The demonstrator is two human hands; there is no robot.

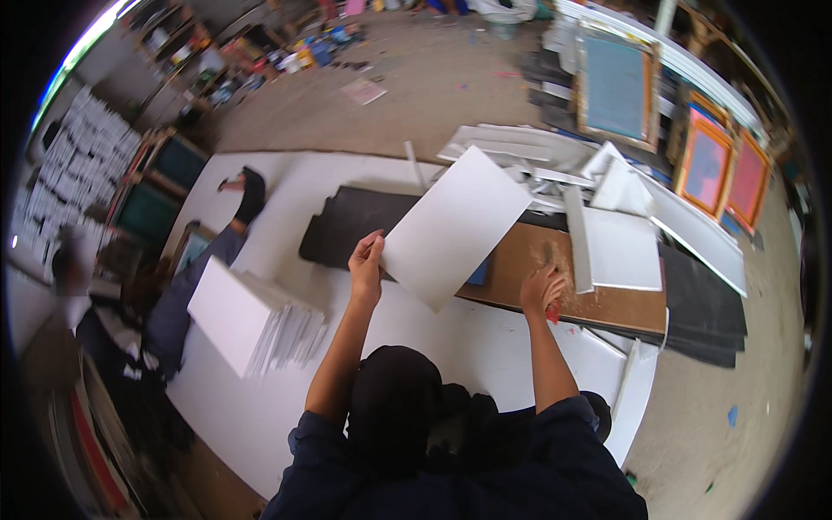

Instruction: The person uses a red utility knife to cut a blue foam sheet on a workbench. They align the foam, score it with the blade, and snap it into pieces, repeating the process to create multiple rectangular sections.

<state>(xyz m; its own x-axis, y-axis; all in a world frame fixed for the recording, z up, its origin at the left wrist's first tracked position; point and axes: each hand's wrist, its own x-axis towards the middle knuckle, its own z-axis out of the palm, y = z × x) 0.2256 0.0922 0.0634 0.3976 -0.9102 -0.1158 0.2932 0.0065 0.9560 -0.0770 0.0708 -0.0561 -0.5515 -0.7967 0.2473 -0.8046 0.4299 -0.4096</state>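
My left hand [366, 264] pinches the left edge of a white rectangular sheet [459, 225], which is held up and tilted in front of me. My right hand [542, 289] is closed around a small red tool [552, 312], mostly hidden by the fingers, so its kind is unclear. That hand is low over a brown board [520, 256], whose surface is scuffed. Beneath the raised sheet a bit of something blue [479, 272] shows on the brown board.
A stack of white sheets [230, 316] stands at my left. White offcuts [511, 147] and another white panel [620, 247] lie ahead and to the right. Dark mats [706, 303] lie under the brown board. Someone sits at far left, a leg [195, 282] stretched out. Framed screens [617, 87] lean at upper right.
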